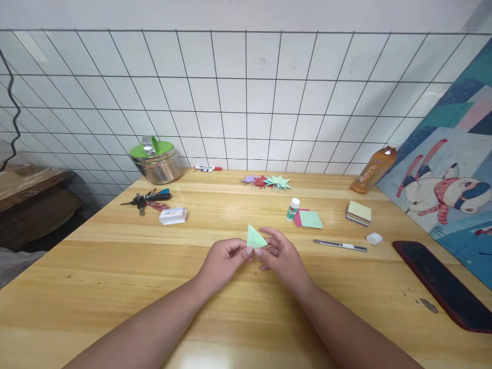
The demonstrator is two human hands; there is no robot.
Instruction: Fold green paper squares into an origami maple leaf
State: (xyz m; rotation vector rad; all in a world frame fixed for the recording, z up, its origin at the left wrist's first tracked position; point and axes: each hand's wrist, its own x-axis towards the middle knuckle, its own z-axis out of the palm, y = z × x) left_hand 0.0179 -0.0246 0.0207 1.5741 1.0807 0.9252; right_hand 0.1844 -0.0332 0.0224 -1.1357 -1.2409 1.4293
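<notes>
A small light green folded paper [255,239], triangular in shape with crease lines, is held up over the middle of the wooden table. My left hand [227,259] pinches its lower left corner between thumb and fingers. My right hand [283,260] grips the lower right edge, thumb in front and fingers behind. Beyond the hands stands a glue stick [292,209], beside green and dark pink paper squares [310,219]. Farther back lie several spiky folded paper pieces [279,182] in purple, red and pale green.
On the right are a utility knife [340,245], a white cap [374,238], a paper stack [359,212], a phone [442,287] and a tilted drink bottle [373,169]. Left stand a green-lidded pot [157,166], keys [146,199] and a white box [173,216]. A marker [208,168] lies behind.
</notes>
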